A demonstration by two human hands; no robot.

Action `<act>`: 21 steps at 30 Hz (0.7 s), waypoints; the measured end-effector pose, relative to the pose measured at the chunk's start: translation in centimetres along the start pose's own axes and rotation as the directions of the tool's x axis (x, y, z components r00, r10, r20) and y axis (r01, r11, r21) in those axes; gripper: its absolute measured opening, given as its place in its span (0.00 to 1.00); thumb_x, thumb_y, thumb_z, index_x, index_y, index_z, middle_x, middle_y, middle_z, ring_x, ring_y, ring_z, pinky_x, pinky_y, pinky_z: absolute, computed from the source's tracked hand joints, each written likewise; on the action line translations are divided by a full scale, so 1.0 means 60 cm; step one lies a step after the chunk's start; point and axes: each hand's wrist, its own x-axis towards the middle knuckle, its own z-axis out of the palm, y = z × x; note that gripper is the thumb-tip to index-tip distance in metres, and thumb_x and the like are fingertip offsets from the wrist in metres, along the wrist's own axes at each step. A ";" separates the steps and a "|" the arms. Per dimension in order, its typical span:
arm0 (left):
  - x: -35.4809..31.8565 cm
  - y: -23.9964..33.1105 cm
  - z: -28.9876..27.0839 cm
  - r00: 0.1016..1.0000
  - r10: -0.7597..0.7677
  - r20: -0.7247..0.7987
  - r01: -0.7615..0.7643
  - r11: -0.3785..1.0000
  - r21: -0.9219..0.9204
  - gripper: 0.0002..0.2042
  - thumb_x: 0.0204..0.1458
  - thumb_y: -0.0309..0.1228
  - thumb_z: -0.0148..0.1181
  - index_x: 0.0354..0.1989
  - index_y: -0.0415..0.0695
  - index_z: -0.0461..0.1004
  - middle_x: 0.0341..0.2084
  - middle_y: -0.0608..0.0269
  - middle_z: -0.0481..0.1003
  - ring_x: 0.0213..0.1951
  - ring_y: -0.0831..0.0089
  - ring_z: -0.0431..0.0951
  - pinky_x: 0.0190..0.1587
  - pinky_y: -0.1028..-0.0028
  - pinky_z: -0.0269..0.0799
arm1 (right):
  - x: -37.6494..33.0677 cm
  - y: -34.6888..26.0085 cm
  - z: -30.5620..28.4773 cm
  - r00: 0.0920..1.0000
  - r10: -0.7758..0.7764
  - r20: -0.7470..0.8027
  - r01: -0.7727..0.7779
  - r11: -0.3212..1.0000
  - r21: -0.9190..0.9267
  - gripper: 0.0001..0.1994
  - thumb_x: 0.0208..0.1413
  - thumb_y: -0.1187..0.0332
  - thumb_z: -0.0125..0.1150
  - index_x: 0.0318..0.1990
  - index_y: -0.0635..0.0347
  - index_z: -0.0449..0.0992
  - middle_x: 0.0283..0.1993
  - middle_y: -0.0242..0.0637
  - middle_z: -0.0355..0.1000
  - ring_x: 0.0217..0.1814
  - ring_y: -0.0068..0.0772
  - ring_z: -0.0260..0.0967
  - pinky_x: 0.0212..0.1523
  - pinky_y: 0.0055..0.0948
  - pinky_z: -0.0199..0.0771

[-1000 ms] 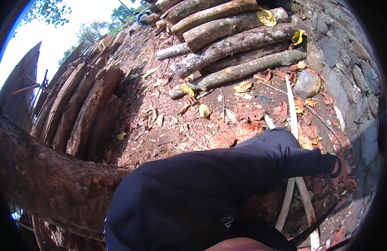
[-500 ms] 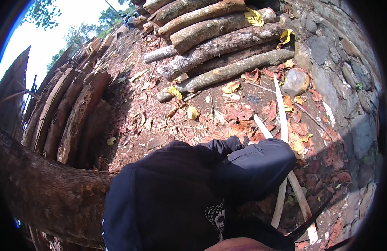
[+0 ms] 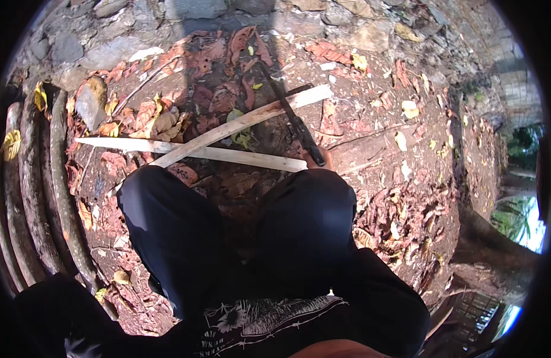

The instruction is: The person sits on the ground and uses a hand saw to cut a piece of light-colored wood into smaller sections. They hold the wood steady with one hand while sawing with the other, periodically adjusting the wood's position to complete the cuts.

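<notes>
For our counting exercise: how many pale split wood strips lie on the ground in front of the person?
2. One pale strip lies nearly level just beyond the knees. The other strip slants across it, rising toward the upper right. More could be hidden under the leaves or legs.

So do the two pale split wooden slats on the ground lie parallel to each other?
No, the two pale split wooden slats cross each other, forming an X on the leaf-strewn red dirt.

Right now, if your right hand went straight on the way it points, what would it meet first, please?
Probably the crossed pale slats, though depth is unclear. Only a bit of the right hand shows past the knee, at the handle of a dark blade lying over them.
</notes>
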 end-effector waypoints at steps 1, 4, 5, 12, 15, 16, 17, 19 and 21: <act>-0.054 0.037 0.044 0.993 0.048 0.107 -0.050 0.999 0.018 0.21 0.71 0.42 0.53 0.62 0.41 0.78 0.56 0.57 0.81 0.61 0.66 0.78 0.67 0.61 0.69 | -0.010 -0.020 -0.004 1.000 0.004 -0.024 -0.005 0.999 -0.038 0.08 0.61 0.67 0.71 0.40 0.64 0.84 0.29 0.32 0.79 0.32 0.25 0.74 0.35 0.31 0.71; -0.232 0.095 0.195 0.841 0.099 0.532 -0.133 0.991 0.027 0.20 0.71 0.41 0.53 0.61 0.41 0.77 0.56 0.57 0.81 0.61 0.65 0.78 0.67 0.61 0.69 | -0.035 0.015 -0.061 0.996 0.022 -0.089 -0.032 0.993 -0.112 0.07 0.61 0.70 0.68 0.38 0.66 0.83 0.28 0.34 0.79 0.32 0.24 0.75 0.36 0.32 0.72; -0.276 0.105 0.231 0.738 0.094 0.668 -0.155 0.987 0.032 0.20 0.71 0.41 0.53 0.61 0.41 0.77 0.56 0.57 0.81 0.61 0.65 0.78 0.67 0.60 0.69 | -0.057 0.031 -0.081 0.988 0.062 -0.139 -0.080 0.988 -0.130 0.07 0.63 0.71 0.66 0.37 0.67 0.83 0.28 0.36 0.79 0.33 0.22 0.75 0.36 0.32 0.74; -0.424 0.073 0.300 0.441 -0.046 0.896 -0.267 0.947 0.180 0.18 0.70 0.39 0.52 0.60 0.41 0.77 0.55 0.56 0.81 0.61 0.64 0.78 0.67 0.58 0.68 | -0.050 -0.004 -0.040 0.998 -0.038 -0.040 0.028 0.975 -0.220 0.09 0.64 0.67 0.67 0.42 0.66 0.84 0.28 0.37 0.78 0.32 0.24 0.72 0.36 0.34 0.72; -0.426 0.057 0.304 0.454 -0.075 0.888 -0.231 0.952 0.198 0.18 0.70 0.38 0.52 0.59 0.41 0.77 0.55 0.56 0.81 0.60 0.63 0.78 0.68 0.57 0.68 | -0.027 -0.009 -0.059 0.998 -0.050 -0.036 0.039 0.964 -0.264 0.09 0.62 0.67 0.69 0.41 0.66 0.83 0.26 0.36 0.74 0.30 0.24 0.68 0.33 0.35 0.69; -0.422 0.058 0.298 0.470 -0.074 0.879 -0.223 0.954 0.200 0.17 0.70 0.38 0.52 0.59 0.41 0.77 0.55 0.56 0.80 0.60 0.63 0.78 0.68 0.57 0.67 | -0.033 0.006 -0.055 1.000 0.004 -0.027 -0.010 0.976 -0.218 0.08 0.63 0.68 0.68 0.41 0.65 0.83 0.23 0.34 0.68 0.28 0.24 0.65 0.31 0.35 0.65; -0.411 0.064 0.291 0.488 -0.071 0.870 -0.225 0.953 0.204 0.17 0.70 0.38 0.51 0.59 0.41 0.77 0.55 0.56 0.80 0.60 0.63 0.78 0.68 0.57 0.67 | -0.039 -0.007 -0.036 0.999 0.046 -0.012 -0.048 0.989 -0.142 0.08 0.63 0.68 0.68 0.40 0.66 0.82 0.21 0.32 0.63 0.27 0.23 0.61 0.30 0.36 0.63; -0.397 0.091 0.287 0.531 -0.012 0.847 -0.200 0.970 0.139 0.17 0.70 0.37 0.51 0.58 0.41 0.77 0.54 0.56 0.80 0.60 0.63 0.78 0.68 0.56 0.67 | -0.043 -0.006 -0.037 0.998 0.016 -0.056 -0.026 0.983 -0.181 0.09 0.64 0.68 0.68 0.39 0.67 0.82 0.22 0.32 0.64 0.27 0.23 0.60 0.30 0.35 0.63; -0.376 0.145 0.263 0.601 0.086 0.795 -0.203 0.978 0.048 0.16 0.70 0.37 0.51 0.58 0.41 0.77 0.54 0.55 0.80 0.60 0.62 0.78 0.68 0.56 0.67 | -0.032 -0.007 -0.032 0.998 -0.030 -0.059 0.022 0.991 -0.131 0.08 0.64 0.68 0.68 0.38 0.67 0.82 0.22 0.33 0.66 0.28 0.23 0.62 0.30 0.36 0.64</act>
